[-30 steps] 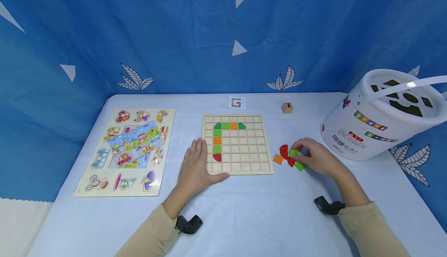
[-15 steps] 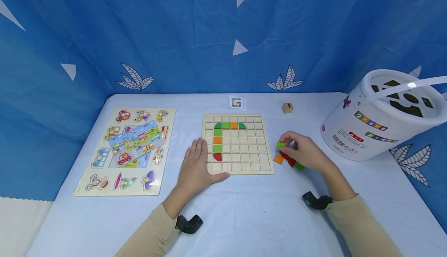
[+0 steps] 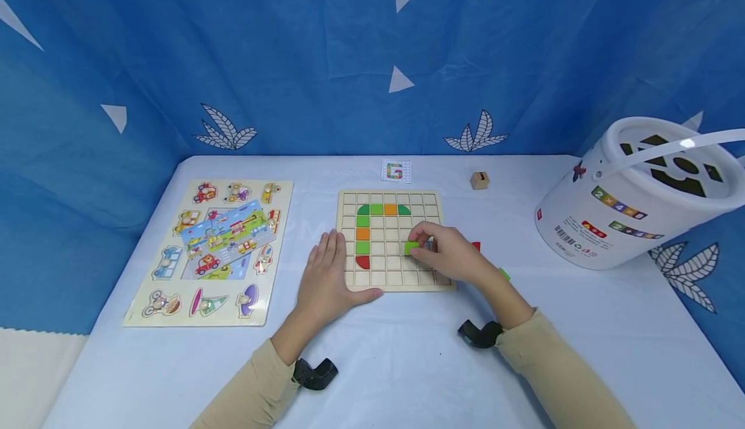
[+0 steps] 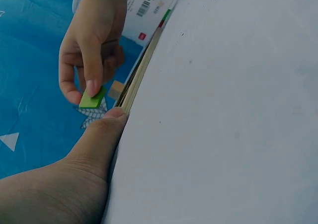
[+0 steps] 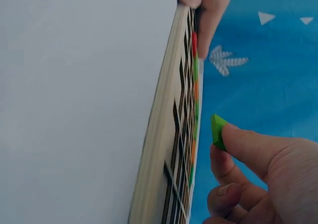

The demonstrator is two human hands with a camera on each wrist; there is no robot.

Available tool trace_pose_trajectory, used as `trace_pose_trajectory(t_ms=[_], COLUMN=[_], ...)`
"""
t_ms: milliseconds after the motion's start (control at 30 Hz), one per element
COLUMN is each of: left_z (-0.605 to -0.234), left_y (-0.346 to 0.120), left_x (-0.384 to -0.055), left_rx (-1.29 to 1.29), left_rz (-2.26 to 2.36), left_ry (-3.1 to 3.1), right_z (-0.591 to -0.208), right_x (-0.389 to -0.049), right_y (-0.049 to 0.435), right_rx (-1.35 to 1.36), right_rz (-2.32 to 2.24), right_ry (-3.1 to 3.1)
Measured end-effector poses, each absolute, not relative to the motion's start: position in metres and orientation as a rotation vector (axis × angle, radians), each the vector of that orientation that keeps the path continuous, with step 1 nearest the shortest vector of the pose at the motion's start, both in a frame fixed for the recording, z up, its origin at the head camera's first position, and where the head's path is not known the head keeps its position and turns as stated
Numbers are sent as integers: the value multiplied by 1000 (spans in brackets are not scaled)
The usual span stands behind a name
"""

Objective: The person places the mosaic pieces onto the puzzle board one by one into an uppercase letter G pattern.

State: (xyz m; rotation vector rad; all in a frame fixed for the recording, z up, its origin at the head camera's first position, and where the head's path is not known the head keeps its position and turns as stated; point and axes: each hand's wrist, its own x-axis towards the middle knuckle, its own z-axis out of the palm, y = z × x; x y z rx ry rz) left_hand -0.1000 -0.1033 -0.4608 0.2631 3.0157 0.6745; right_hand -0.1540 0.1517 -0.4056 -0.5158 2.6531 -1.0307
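A wooden grid board [image 3: 392, 279] lies mid-table, with green, orange and red tiles [image 3: 363, 234] set in its cells as a column and a top row. My left hand [image 3: 326, 280] rests along its left side, fingers straight and thumb spread to the near edge; the left wrist view shows that thumb [image 4: 102, 134] against the board's side. Over the right half of the board, my right hand [image 3: 451, 252] pinches a green square tile [image 3: 410, 248] between thumb and fingers. In the right wrist view the tile [image 5: 217, 132] is tilted, held above the grid.
Loose red [image 3: 476, 246] and green [image 3: 505, 274] pieces lie right of the board, partly hidden by my right hand and forearm. A vehicle puzzle board [image 3: 140, 309] with cards on it lies left. Behind are a pattern card [image 3: 396, 171] and wooden cube [image 3: 480, 180]; a white bucket [image 3: 573, 222] stands right.
My right hand has picked the green square tile from the loose pieces and carried it left over the board. The left hand stays where it was.
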Motion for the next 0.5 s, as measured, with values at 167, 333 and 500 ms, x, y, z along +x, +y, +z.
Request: trace_pose_trajectory(t_ms=[167, 333, 500], left_z=[-461, -461, -462], left_y=[-103, -104, -104], left_x=[-100, -100, -99], left_rx=[267, 277, 276], left_rz=[677, 679, 683], left_ry=[3021, 3032, 3032], right_z=[-412, -418, -420], right_x=[-153, -152, -150], right_y=[126, 110, 100], right_rx=[-535, -564, -601], right_rz=[-1026, -1003, -978], right_ry=[2649, 2651, 2659])
